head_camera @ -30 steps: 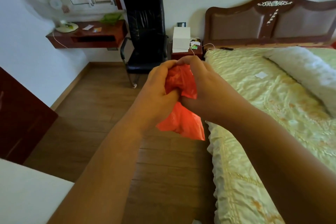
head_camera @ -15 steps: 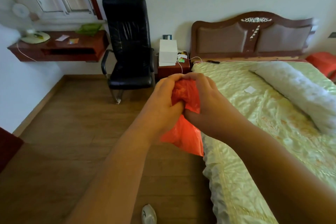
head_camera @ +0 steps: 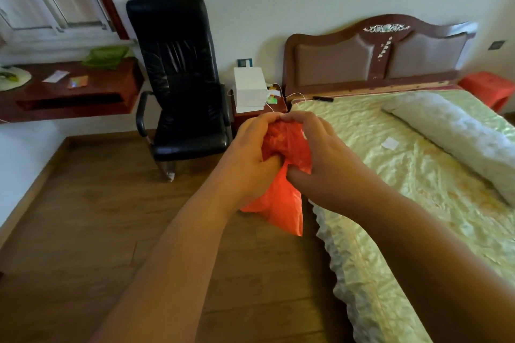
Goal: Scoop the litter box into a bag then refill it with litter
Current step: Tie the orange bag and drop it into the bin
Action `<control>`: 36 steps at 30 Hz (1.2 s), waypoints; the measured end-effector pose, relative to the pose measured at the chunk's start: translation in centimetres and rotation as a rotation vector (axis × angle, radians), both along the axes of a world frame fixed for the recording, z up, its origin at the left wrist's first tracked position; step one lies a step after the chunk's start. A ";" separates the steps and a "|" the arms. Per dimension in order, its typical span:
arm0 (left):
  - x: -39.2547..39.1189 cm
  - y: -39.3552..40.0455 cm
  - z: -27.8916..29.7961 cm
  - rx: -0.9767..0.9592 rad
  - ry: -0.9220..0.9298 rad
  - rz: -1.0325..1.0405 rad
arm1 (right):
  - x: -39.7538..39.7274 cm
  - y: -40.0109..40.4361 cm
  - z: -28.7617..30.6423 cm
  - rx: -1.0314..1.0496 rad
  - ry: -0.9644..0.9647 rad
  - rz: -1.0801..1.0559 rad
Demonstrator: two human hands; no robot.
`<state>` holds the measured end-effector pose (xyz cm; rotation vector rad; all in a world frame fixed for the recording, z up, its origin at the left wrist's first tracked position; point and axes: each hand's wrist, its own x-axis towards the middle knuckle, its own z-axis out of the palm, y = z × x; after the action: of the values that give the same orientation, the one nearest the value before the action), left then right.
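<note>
A thin red plastic bag (head_camera: 278, 203) hangs crumpled in front of me, between both hands. My left hand (head_camera: 248, 159) grips its upper part from the left, fingers curled into the plastic. On the other side, my right hand (head_camera: 323, 159) pinches the same bunched top, thumb pressed low against the bag. The bag's lower half dangles free above the wooden floor beside the bed. No litter box, scoop or litter is in view.
A bed (head_camera: 418, 189) with a pale green cover fills the right side. A black office chair (head_camera: 181, 83) stands by the wall, a small nightstand (head_camera: 259, 111) with a white box between them. A wall-mounted wooden shelf (head_camera: 69, 92) is at left. Wooden floor (head_camera: 83, 217) lies ahead.
The view has swung right and tilted, so the chair and bed sit differently in frame. Both hands still hold the red bag, working its bunched top.
</note>
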<state>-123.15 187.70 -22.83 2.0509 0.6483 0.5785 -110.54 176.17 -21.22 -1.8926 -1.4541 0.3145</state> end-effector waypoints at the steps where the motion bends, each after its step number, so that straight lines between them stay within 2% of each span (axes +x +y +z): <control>1: 0.2 1.2 -0.2 -0.003 0.003 -0.002 | 0.3 1.1 -0.1 -0.010 0.010 0.005; 7: 3.2 8.8 -1.7 -0.014 0.042 0.020 | 3.7 8.8 -1.4 -0.033 0.097 -0.001; 12: 8.0 15.1 -3.4 0.025 0.103 0.100 | 8.7 16.0 -3.3 -0.018 0.078 0.029; 22: 15.7 27.5 -6.4 -0.029 0.140 0.198 | 18.0 30.5 -6.0 -0.072 0.071 0.132; 27: 18.9 33.9 -8.7 -0.073 0.150 0.159 | 20.9 36.5 -8.3 -0.139 0.084 0.103; 36: 24.5 44.6 -15.1 -0.128 0.225 0.012 | 24.7 45.2 -14.9 -0.186 0.185 -0.081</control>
<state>-98.62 232.27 -37.92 2.0078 0.8081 0.3062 -85.83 221.41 -36.09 -2.0035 -1.2585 0.5876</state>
